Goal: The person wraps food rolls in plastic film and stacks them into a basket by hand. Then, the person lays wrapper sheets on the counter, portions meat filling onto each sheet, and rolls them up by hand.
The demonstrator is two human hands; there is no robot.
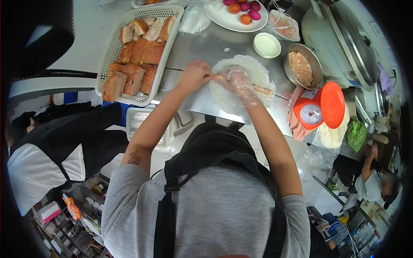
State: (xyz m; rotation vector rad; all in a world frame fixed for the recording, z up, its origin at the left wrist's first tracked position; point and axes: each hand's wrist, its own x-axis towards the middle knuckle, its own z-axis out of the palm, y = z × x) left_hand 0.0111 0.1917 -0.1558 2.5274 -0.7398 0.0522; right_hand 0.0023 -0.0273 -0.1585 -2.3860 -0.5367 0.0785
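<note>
A round, thin white wrapper sheet (pixel 221 96) lies on the steel table (pixel 185 51) near its front edge. Across it runs a strip of minced filling (pixel 262 90). My left hand (pixel 195 74), bare, pinches the strip's left end at the sheet's edge. Over the middle of the strip is my right hand (pixel 238 81) in a clear plastic glove, its fingers closed around the filling. A metal bowl of minced filling (pixel 300 69) stands to the right, and a small white bowl (pixel 267 45) behind the sheet.
A white basket of roasted meat (pixel 101 81) stands at the left. Behind is a white plate (pixel 211 10) with pink and orange items. An orange scale (pixel 310 114) sits at the right edge near a large pot (pixel 318 38). Other people are at both sides.
</note>
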